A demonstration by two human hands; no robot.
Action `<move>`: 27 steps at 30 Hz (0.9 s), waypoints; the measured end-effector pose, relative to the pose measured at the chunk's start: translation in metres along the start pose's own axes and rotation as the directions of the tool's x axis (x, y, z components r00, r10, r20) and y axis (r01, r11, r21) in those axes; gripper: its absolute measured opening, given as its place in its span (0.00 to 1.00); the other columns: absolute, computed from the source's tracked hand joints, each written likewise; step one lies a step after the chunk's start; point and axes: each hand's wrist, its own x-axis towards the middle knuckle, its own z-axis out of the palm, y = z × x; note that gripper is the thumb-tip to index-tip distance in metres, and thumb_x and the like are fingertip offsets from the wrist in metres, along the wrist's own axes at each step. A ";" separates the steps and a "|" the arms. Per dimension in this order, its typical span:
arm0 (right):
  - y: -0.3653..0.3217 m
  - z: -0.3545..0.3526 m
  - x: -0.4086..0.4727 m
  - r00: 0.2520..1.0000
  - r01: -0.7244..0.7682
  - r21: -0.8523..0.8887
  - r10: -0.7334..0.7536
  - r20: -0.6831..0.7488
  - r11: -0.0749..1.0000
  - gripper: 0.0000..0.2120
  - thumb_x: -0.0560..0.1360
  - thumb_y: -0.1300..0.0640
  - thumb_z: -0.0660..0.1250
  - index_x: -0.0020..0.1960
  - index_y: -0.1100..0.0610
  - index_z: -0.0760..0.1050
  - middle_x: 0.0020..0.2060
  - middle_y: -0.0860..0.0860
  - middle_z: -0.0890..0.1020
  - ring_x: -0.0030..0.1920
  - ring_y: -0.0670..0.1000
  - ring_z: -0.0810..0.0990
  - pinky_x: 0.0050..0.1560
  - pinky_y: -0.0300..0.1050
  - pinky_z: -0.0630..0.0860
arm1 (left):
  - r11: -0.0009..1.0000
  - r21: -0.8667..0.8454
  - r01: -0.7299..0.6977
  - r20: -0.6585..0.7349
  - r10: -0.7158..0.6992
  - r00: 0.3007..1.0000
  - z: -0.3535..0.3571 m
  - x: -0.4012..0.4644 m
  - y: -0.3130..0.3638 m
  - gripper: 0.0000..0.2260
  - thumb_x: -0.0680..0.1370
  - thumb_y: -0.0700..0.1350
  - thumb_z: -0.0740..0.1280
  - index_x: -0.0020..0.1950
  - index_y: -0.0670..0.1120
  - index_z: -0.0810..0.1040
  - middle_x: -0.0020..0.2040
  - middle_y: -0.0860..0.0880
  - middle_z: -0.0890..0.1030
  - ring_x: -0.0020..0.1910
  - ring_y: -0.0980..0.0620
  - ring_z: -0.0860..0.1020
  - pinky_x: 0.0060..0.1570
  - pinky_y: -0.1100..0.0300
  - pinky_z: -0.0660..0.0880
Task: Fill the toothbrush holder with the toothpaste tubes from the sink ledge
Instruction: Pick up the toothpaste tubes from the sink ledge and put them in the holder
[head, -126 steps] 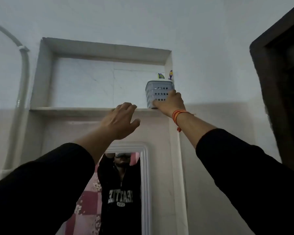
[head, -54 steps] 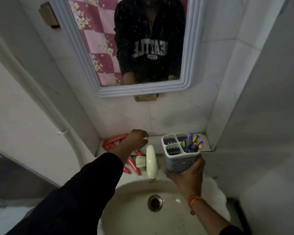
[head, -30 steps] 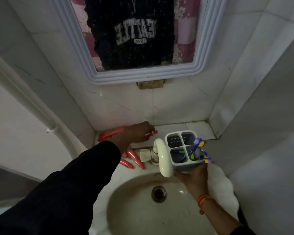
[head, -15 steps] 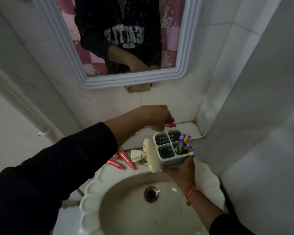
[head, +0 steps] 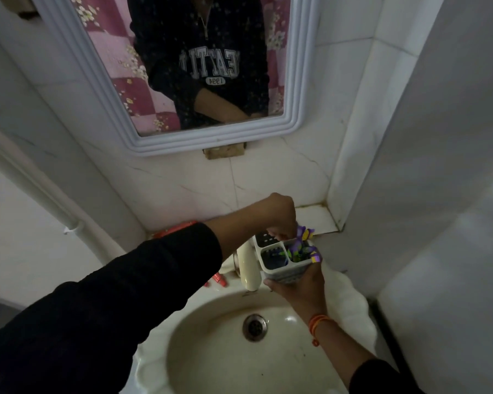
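White pipe (head: 34, 191) down the wall at far left. Black sleeve (head: 103, 302) crossing from bottom left toward centre, covering most of the sink ledge (head: 316, 220). Red toothpaste tubes partly seen: one (head: 177, 228) poking out above the sleeve on the ledge by the back wall, another end (head: 219, 279) showing below the sleeve, just left of the cream tap (head: 248, 268). Rest of the tubes hidden by the arm. Mirror (head: 182, 66) w/ white frame above, showing a dark sweatshirt and pink checked cloth.

Left hand (head: 279, 216) over the rear compartments of the toothbrush holder (head: 282, 268), fingers (head: 279, 234) bunched and pointing down into the top. Probably pinching a tube, but nothing red visible in the grip, so can't tell whether grasping or already let go.

Holder white, four compartments, perforated lower wall, held above the sink basin (head: 211, 351), touching the tap's right side or just beside it. Purple, yellow & green toothbrush heads (head: 300, 245) crowded in the right-hand compartment; front left compartment dark, contents unclear.

Right hand (head: 299, 288) under the holder, fingers wrapped round its base, gripping it. Orange thread band (head: 319, 322) on that wrist. Drain (head: 254, 327) at basin centre. Plain tiled wall (head: 410, 137) at right.
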 end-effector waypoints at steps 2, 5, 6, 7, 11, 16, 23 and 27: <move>0.000 -0.001 0.000 1.000 -0.003 -0.002 0.003 0.008 1.000 0.59 0.51 0.55 0.91 0.75 0.50 0.65 0.64 0.39 0.79 0.64 0.37 0.79 0.61 0.35 0.79 | 0.967 -0.246 0.063 0.073 -0.046 0.996 -0.005 0.000 -0.006 0.12 0.76 0.47 0.71 0.52 0.39 0.86 0.46 0.44 0.89 0.47 0.48 0.88 0.52 0.57 0.84; -0.001 -0.003 0.000 1.000 -0.013 0.015 0.013 0.028 1.000 0.58 0.52 0.58 0.90 0.75 0.49 0.64 0.64 0.38 0.78 0.62 0.31 0.78 0.58 0.29 0.77 | 0.905 -0.416 0.089 0.062 -0.069 0.996 -0.012 0.001 -0.022 0.12 0.78 0.46 0.71 0.54 0.38 0.85 0.50 0.44 0.88 0.48 0.49 0.88 0.52 0.58 0.83; 0.000 -0.004 0.000 0.999 -0.016 0.018 0.015 0.035 1.000 0.58 0.52 0.58 0.90 0.75 0.49 0.64 0.63 0.37 0.78 0.62 0.30 0.77 0.58 0.27 0.77 | 0.903 -0.421 0.088 0.033 -0.082 0.996 -0.014 0.001 -0.030 0.12 0.78 0.45 0.70 0.54 0.38 0.85 0.50 0.44 0.88 0.48 0.50 0.88 0.51 0.59 0.82; 0.001 -0.004 0.000 0.999 -0.016 0.015 0.015 0.037 1.000 0.58 0.52 0.57 0.90 0.76 0.50 0.64 0.63 0.36 0.78 0.62 0.29 0.77 0.58 0.26 0.76 | 0.906 -0.414 0.091 -0.006 -0.103 0.995 -0.016 0.003 -0.040 0.11 0.78 0.45 0.70 0.54 0.38 0.85 0.48 0.45 0.89 0.47 0.50 0.88 0.50 0.59 0.82; 0.004 -0.005 0.000 0.999 -0.012 0.018 0.012 0.032 1.000 0.58 0.52 0.60 0.90 0.75 0.51 0.64 0.63 0.36 0.77 0.61 0.27 0.77 0.59 0.25 0.74 | 0.961 -0.213 0.178 -0.121 -0.207 0.971 -0.011 0.010 -0.092 0.10 0.77 0.42 0.69 0.55 0.40 0.85 0.49 0.46 0.88 0.49 0.48 0.87 0.56 0.55 0.82; 0.007 -0.005 0.001 1.000 -0.009 -0.003 0.009 0.025 1.000 0.57 0.50 0.58 0.91 0.74 0.52 0.67 0.64 0.42 0.80 0.63 0.34 0.79 0.60 0.31 0.78 | 0.965 0.107 0.239 -0.198 -0.215 0.956 0.020 0.018 -0.157 0.17 0.73 0.42 0.71 0.62 0.42 0.81 0.62 0.40 0.80 0.60 0.40 0.81 0.59 0.52 0.79; 0.007 -0.004 0.001 1.000 0.000 -0.038 0.000 0.009 0.999 0.59 0.50 0.52 0.91 0.75 0.54 0.66 0.66 0.46 0.81 0.66 0.39 0.80 0.65 0.38 0.78 | 0.954 0.174 0.246 -0.275 -0.193 0.942 0.055 0.029 -0.180 0.12 0.80 0.39 0.64 0.62 0.39 0.79 0.64 0.38 0.78 0.63 0.39 0.78 0.62 0.52 0.73; 0.008 -0.003 0.002 1.000 -0.001 -0.054 0.001 0.003 0.999 0.58 0.50 0.53 0.91 0.75 0.56 0.67 0.65 0.48 0.81 0.65 0.39 0.80 0.63 0.34 0.78 | 0.945 0.212 0.248 -0.321 -0.173 0.931 0.064 0.037 -0.184 0.11 0.80 0.40 0.63 0.60 0.38 0.80 0.62 0.37 0.77 0.62 0.38 0.78 0.62 0.48 0.76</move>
